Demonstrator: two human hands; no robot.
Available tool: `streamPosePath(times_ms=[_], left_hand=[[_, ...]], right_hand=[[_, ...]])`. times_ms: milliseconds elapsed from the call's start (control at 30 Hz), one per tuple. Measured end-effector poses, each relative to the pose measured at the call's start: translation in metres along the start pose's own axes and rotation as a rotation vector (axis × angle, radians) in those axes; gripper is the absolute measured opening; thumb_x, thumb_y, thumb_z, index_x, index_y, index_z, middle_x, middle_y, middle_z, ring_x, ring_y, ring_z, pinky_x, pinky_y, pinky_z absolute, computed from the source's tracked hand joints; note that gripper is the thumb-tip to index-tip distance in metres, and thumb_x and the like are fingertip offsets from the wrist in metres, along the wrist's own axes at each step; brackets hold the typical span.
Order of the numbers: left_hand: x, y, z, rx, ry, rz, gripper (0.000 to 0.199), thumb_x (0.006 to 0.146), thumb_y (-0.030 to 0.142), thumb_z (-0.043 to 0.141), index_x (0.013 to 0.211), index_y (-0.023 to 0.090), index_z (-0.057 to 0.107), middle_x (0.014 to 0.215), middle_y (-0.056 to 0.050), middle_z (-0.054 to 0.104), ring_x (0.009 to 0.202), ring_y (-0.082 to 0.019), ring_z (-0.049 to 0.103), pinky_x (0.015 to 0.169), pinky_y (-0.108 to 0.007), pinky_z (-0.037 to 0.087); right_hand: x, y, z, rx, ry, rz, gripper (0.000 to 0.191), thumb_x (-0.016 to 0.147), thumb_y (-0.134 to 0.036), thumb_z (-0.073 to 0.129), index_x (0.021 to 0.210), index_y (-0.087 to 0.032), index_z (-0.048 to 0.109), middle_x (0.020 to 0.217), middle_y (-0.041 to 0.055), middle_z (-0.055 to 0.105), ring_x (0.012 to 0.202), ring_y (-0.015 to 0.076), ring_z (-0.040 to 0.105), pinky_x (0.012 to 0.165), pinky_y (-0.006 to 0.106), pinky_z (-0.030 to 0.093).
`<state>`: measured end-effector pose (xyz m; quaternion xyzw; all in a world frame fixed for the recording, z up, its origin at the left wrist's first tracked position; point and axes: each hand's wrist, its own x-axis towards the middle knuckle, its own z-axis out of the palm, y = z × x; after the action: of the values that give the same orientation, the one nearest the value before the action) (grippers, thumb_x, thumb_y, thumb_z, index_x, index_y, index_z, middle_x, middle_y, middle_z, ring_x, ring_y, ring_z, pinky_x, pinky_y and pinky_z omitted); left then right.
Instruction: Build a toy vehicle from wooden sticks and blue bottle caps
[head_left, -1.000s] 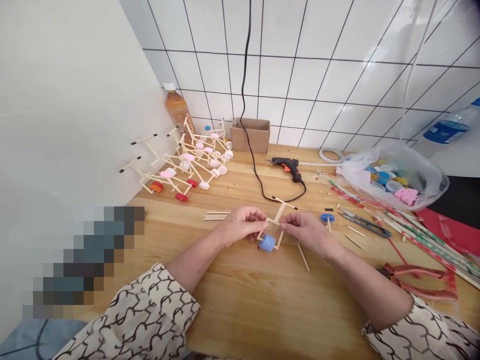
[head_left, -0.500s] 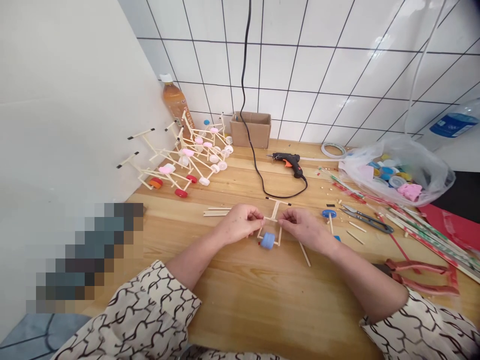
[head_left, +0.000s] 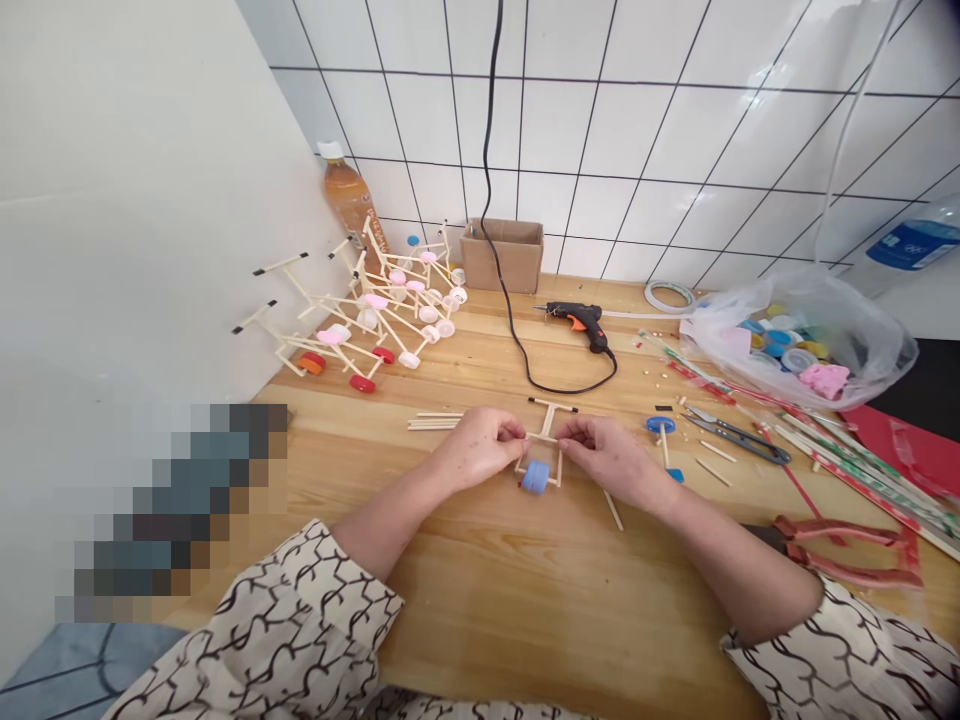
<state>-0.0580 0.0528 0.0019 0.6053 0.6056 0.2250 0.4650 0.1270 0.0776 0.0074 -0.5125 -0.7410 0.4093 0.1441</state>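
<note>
A wooden table (head_left: 487, 610) spreads beneath the grip. Beyond it to the left stands a cluster of stick models (head_left: 376, 300); beyond it to the right sits a clear plastic bag (head_left: 885, 355) holding bottle caps. The left hand (head_left: 484, 447) and right hand (head_left: 609, 455) each pinch, thumb against fingers, one end of a thin crossbar on the stick frame (head_left: 549, 420), which sits between them. Its blue wheel (head_left: 535, 477) lies just nearer the body than the grip.
</note>
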Motion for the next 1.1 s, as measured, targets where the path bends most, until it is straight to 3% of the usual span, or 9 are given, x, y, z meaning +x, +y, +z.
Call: streamPosePath(times_ms=[200, 500, 733, 1100], left_hand=[[-0.001, 0.002, -0.006, -0.101, -0.053, -0.036, 0.02, 0.073, 0.029, 0.059, 0.085, 0.013, 0.058, 0.055, 0.002, 0.058, 0.043, -0.009, 0.049, 0.044, -0.02, 0.039], [0.002, -0.003, -0.023, -0.181, -0.304, 0.05, 0.026, 0.066, 0.028, 0.067, 0.087, 0.014, 0.058, 0.066, 0.001, 0.061, 0.056, -0.01, 0.054, 0.055, -0.022, 0.042], [0.002, -0.004, -0.025, -0.159, -0.34, 0.052, 0.029, 0.061, 0.022, 0.071, 0.087, 0.014, 0.06, 0.067, 0.002, 0.06, 0.059, -0.01, 0.054, 0.057, -0.022, 0.04], [0.001, -0.003, -0.018, -0.244, -0.362, -0.004, 0.022, 0.067, 0.023, 0.065, 0.085, 0.014, 0.057, 0.057, 0.002, 0.061, 0.047, -0.008, 0.053, 0.047, -0.02, 0.044]], right_hand=[[-0.007, 0.005, -0.005, 0.026, 0.04, -0.013, 0.012, 0.077, -0.025, 0.051, 0.083, -0.018, 0.058, 0.071, 0.0018, 0.062, 0.065, 0.0148, 0.055, 0.06, 0.027, 0.044], [-0.03, -0.004, -0.005, 0.043, -0.064, -0.044, 0.006, 0.075, -0.02, 0.052, 0.078, -0.019, 0.057, 0.067, -0.0004, 0.061, 0.061, 0.0132, 0.054, 0.056, 0.026, 0.041], [-0.034, -0.004, 0.003, 0.043, -0.117, -0.03, 0.003, 0.076, -0.019, 0.051, 0.077, -0.021, 0.053, 0.063, -0.0014, 0.058, 0.057, 0.013, 0.052, 0.053, 0.025, 0.038], [-0.032, -0.006, 0.005, 0.1, -0.095, 0.06, 0.005, 0.075, -0.021, 0.051, 0.08, -0.021, 0.051, 0.062, -0.0013, 0.06, 0.055, 0.0127, 0.051, 0.05, 0.024, 0.037]])
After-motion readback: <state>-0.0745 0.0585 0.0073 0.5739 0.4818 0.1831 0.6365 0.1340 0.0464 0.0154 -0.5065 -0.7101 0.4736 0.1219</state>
